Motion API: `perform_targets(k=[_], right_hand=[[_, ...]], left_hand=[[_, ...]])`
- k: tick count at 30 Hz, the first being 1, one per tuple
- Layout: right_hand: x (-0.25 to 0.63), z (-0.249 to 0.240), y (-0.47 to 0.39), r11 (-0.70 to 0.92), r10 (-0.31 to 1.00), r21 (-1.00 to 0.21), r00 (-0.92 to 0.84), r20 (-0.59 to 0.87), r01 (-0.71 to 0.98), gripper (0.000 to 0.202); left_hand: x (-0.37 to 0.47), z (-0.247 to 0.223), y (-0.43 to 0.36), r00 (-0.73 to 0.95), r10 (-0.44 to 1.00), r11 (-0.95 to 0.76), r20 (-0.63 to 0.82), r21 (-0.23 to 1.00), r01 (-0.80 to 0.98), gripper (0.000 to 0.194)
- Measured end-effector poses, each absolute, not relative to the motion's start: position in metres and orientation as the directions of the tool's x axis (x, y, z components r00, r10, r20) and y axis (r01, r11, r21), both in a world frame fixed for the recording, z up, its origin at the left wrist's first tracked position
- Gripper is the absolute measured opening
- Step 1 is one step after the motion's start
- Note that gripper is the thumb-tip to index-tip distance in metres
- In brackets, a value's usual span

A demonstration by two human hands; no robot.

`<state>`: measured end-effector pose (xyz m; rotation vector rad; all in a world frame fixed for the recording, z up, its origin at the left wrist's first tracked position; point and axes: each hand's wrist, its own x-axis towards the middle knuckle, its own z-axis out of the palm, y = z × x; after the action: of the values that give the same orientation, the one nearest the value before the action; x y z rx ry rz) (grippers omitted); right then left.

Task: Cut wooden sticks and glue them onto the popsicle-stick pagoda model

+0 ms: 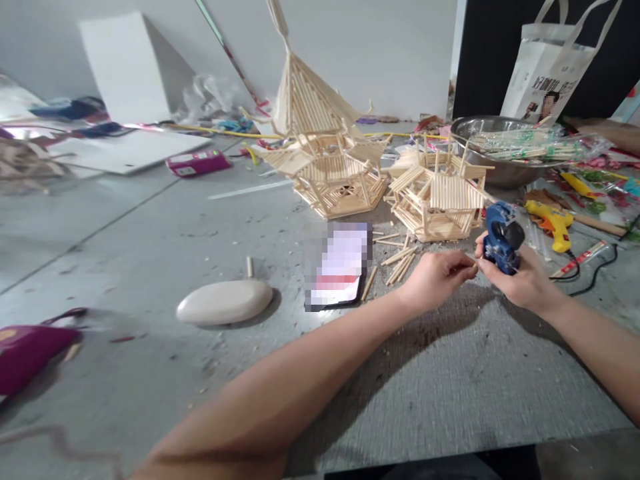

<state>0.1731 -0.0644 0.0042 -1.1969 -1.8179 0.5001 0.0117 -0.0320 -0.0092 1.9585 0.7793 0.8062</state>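
- R hand [523, 283] wrapped round blue hand tool [501, 240], exact type unclear, long axis approx. upright.
- L hand [440, 275] curled, fingertips just L of tool; can't tell if gripping.
- Loose wooden sticks [401, 265] L of L hand (nearer one), mostly slanting.

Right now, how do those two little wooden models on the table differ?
The left model is taller, while the right model is lower. The left model rises to a steep, pointed roof; the right model has no such peak, just bare posts jutting above it. The right model also stands closer to the right hand than the left model does. Both are pale and stick-built.
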Motion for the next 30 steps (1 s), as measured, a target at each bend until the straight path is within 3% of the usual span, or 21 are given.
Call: perform_targets(k=[7,12,30], right_hand=[[0.181,-0.004,-0.057,0.411,0.828,-0.354,-0.181,0.531,0.840,0.044],[0.184,-0.008,-0.051,0.331,0.849,-0.192,-0.202,0.488,0.924,0.047],[0.182,-0.007,-0.054,0.321,0.853,-0.066,-0.258,0.454,0.945,0.043]], left_hand=[[0.012,-0.013,-0.029,0.433,0.862,-0.347,0.262,0.929,0.128,0.016],[0.012,-0.013,-0.028,0.389,0.875,-0.343,0.288,0.936,0.079,0.012],[0.011,-0.011,-0.029,0.388,0.848,-0.462,0.362,0.863,0.203,0.012]])
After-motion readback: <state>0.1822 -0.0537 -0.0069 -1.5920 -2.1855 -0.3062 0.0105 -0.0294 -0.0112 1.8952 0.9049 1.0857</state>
